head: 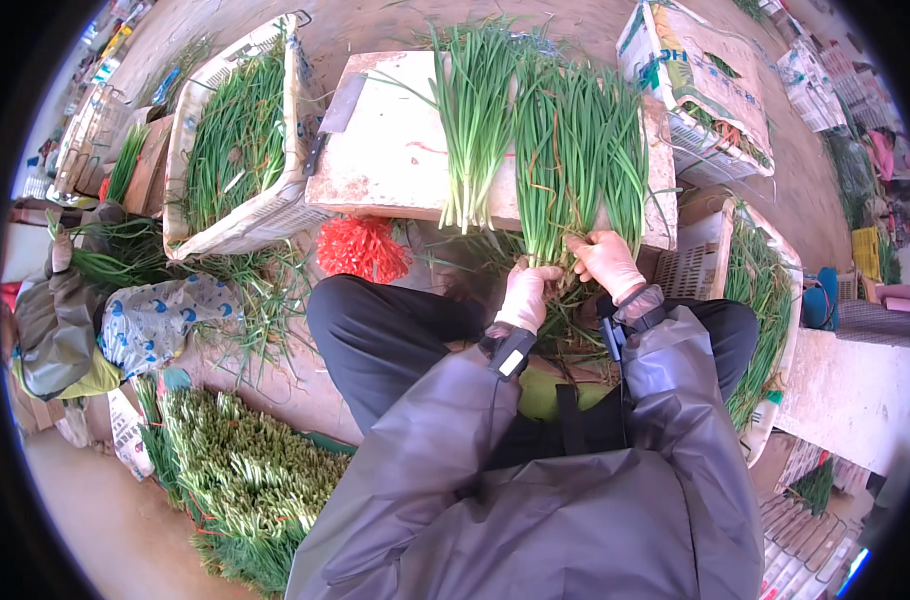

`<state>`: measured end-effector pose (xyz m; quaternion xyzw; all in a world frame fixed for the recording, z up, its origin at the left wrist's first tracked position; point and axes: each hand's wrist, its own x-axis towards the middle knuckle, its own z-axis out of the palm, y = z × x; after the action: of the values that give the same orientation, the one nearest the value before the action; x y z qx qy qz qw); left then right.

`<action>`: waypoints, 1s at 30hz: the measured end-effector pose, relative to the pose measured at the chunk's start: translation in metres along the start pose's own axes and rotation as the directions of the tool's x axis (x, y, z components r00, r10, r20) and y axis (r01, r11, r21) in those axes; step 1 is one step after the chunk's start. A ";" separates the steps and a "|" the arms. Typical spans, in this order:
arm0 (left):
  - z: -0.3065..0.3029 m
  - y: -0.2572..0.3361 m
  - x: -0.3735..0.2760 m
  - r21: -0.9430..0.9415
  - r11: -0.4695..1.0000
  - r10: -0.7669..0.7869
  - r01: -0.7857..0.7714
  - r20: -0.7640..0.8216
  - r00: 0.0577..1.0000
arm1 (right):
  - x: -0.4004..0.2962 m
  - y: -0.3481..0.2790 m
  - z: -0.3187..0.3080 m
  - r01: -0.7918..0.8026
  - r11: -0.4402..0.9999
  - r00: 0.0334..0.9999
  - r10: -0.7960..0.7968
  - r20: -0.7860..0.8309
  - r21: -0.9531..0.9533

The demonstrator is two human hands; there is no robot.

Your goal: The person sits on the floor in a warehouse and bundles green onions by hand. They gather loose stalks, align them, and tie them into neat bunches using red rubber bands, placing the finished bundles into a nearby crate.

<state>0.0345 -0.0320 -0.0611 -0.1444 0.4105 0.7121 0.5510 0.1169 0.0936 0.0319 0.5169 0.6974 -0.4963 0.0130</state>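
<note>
My left hand (528, 294) is closed around the lower stems of green garlic chives (556, 157) at the near edge of a low white-topped table (395, 120). My right hand (609, 264) pinches the stem ends just beside it, the fingertips of both hands almost meeting. Brown, withered leaves show among these chives. To their left lies a separate bundle of chives (472, 127) with pale stem ends hanging over the table edge. A cleaver (345, 103) rests at the table's left side, its dark handle towards me.
White plastic crates of chives stand left (234, 202) and right (789, 300) of the table. A bunch of red plastic ties (363, 249) hangs below its front edge. Tied chive bundles (252, 457) are stacked at lower left. Another person's sleeve (54, 322) is at far left.
</note>
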 end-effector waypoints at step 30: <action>0.002 0.010 -0.011 -0.048 0.980 -0.192 0.196 0.075 0.979 | 0.030 0.004 0.018 0.084 0.988 0.996 -0.088 -0.026 -0.129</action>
<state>0.0298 -0.0383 -0.0486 -0.1738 0.3553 0.6707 0.6275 0.0968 0.1018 0.0040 0.4921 0.7495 -0.4426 0.0136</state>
